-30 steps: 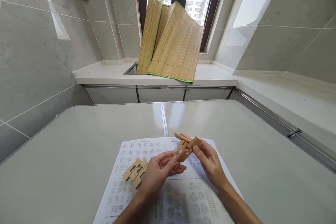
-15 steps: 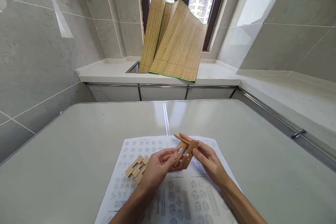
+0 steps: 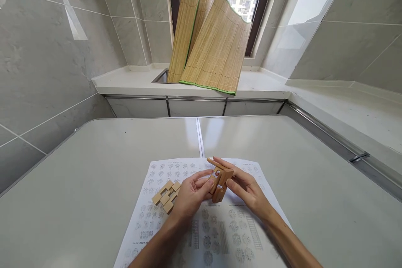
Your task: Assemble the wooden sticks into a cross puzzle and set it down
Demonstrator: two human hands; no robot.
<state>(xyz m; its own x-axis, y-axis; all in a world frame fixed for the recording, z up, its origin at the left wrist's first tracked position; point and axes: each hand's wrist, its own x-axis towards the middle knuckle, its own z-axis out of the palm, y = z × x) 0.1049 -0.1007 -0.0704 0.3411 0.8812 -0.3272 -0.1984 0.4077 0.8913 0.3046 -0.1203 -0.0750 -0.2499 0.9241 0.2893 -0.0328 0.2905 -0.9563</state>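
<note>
Both hands meet over the sheet (image 3: 201, 226) near the table's (image 3: 94, 176) near edge, closed on one wooden puzzle (image 3: 219, 181) held clear of the paper. Left hand (image 3: 188, 196): fingers curled, thumb and fingertips pinching the puzzle's left side low down. Right hand (image 3: 248, 190): fingers extended along the far and right side, thumb pressing the near face, so a light, half-open clasp rather than a fist. Puzzle sits between the two sets of fingertips, equally near both hands; longest bar runs tilted from lower near to upper far, with a thinner stick (image 3: 215, 163) jutting left from its top. Exact interlock of pieces too small to tell.

Just left of the left hand, a second block cluster (image 3: 166, 194) lies flat on the sheet, touched by no fingers.

No containers on the table. Beyond the far edge, bamboo mats (image 3: 210, 37) lean against the window on a ledge (image 3: 125, 83).
</note>
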